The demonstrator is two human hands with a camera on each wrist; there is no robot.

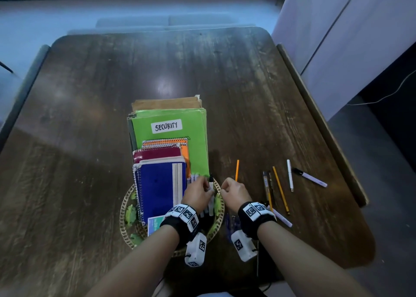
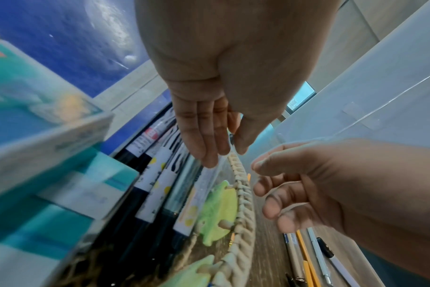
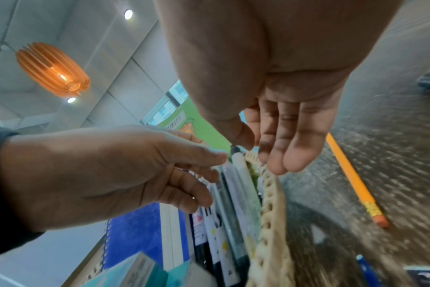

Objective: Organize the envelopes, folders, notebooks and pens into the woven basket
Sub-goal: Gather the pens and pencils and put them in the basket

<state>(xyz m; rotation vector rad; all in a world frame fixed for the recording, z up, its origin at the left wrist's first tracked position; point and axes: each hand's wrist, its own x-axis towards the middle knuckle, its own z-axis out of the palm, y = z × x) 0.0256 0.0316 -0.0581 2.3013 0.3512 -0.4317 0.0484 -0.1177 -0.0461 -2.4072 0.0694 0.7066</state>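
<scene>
The woven basket (image 1: pixel 126 206) near the table's front edge holds brown envelopes (image 1: pixel 166 104), a green folder marked SECURITY (image 1: pixel 171 125), spiral notebooks with a blue one (image 1: pixel 159 188) on top, and several pens along its right side. My left hand (image 1: pixel 208 190) pinches a white marker with a black cap (image 1: pixel 211 185) that lies against the right rim (image 3: pixel 270 213). In the right wrist view this marker (image 3: pixel 239 167) lies beside the other pens. My right hand (image 1: pixel 225 190) hovers at the rim with loose fingers (image 3: pixel 282 161), holding nothing.
On the table right of the basket lie an orange pencil (image 1: pixel 236 170), a brown pen (image 1: pixel 266 184), a second pencil (image 1: pixel 280 190), a white pen (image 1: pixel 290 175) and a lilac marker (image 1: pixel 311 177). Another lilac marker (image 1: pixel 281 217) and blue pens (image 1: pixel 231 223) lie beneath my right wrist.
</scene>
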